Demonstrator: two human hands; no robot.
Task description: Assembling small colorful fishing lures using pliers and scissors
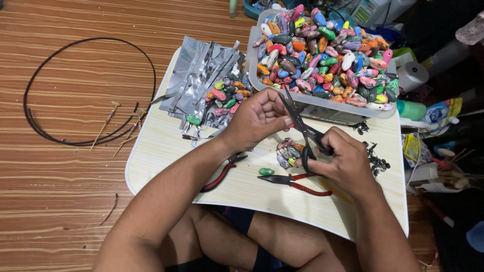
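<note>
Scissors gripped in right hand, blades open, long axis toward 11 o'clock; left hand pinched shut at tips, contents unclear.

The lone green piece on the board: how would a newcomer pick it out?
Start at the pale board on the person's lap. Between the two red-handled pliers, below the left hand, lies the green piece. It sits alone, unlike the small heap by the scissors.

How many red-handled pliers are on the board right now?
2. One pair of pliers lies partly under the left forearm; the other pliers lie below the right hand, which holds scissors. More may be hidden.
</note>
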